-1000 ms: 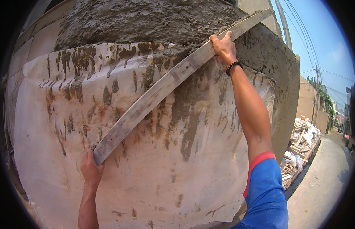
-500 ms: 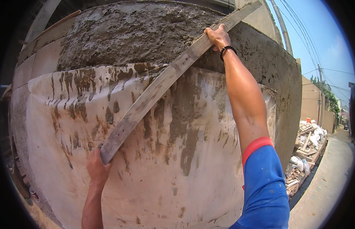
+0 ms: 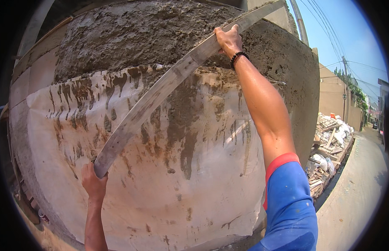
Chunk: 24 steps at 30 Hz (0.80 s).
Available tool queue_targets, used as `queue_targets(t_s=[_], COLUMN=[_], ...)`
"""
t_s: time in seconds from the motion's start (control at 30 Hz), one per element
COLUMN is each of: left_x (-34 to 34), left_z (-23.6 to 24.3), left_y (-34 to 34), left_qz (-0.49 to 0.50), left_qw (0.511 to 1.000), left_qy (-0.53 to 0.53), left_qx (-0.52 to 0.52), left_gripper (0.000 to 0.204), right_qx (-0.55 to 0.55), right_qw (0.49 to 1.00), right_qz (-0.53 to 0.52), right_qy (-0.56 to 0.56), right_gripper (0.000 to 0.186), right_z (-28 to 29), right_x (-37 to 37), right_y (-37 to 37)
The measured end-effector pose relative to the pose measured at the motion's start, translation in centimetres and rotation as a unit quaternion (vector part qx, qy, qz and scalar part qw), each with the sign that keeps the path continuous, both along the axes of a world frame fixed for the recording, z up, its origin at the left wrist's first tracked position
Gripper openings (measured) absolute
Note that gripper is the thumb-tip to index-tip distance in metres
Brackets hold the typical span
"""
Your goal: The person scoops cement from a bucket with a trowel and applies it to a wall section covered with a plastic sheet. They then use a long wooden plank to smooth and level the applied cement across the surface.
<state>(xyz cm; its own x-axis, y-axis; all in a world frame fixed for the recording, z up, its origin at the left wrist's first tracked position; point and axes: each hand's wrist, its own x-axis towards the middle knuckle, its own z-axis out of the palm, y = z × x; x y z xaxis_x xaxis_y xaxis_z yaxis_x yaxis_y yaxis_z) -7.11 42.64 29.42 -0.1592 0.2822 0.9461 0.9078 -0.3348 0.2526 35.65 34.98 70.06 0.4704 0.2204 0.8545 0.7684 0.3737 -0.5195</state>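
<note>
A long grey wooden straightedge board (image 3: 150, 98) slants across the wall from lower left to upper right. Its lower end is in the grip of my left hand (image 3: 94, 182), fingers closed round it. Farther up, my right hand (image 3: 229, 40), with a dark beaded bracelet at the wrist, is wrapped over the board's upper part. Behind the board lies rough wet mortar (image 3: 132, 35) on the upper wall, with smoother mortar (image 3: 282, 54) to the right. Below hangs a pale sheet (image 3: 119, 201), streaked with mortar drips; the board crosses in front of it.
At the right, a heap of rubble, wood scraps and white sacks (image 3: 330, 140) lies beside a concrete lane (image 3: 345, 196). A utility pole (image 3: 345, 83) and overhead wires stand beyond. Pale wall panels (image 3: 40, 75) border the mortar at the left.
Both hands and the board sit a little farther left and higher in the view. The whole scene has shifted the same way; the grip on the board is unchanged.
</note>
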Motion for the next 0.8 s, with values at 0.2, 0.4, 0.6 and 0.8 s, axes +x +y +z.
queue_targets(t_s=[0.2,0.4,0.6,0.8], left_x=[0.6,2.5,4.1,4.9], left_z=[-4.9,-13.9,-26.7,-37.4], left_y=[-4.0,-8.3,-11.7,-15.4], left_qz=[-0.081,-0.209,-0.261,-0.256], left_qw=[0.995,0.973,0.947,0.917], left_qy=[0.051,0.096,0.172,0.252], left_qx=[0.022,-0.026,-0.078,-0.175], left_gripper=[0.052,0.065,0.077,0.072], right_qx=[0.039,0.031,0.07,0.009], right_qw=[0.998,0.986,0.969,0.916], right_qz=[0.002,0.086,0.031,-0.017], right_qy=[0.053,0.141,0.236,0.4], right_gripper=[0.097,0.105,0.102,0.105], right_z=[-9.3,-23.5,-43.7,-62.3], right_x=[4.9,11.4,19.0,19.3], right_y=[-5.8,-13.7,-17.8,-23.2])
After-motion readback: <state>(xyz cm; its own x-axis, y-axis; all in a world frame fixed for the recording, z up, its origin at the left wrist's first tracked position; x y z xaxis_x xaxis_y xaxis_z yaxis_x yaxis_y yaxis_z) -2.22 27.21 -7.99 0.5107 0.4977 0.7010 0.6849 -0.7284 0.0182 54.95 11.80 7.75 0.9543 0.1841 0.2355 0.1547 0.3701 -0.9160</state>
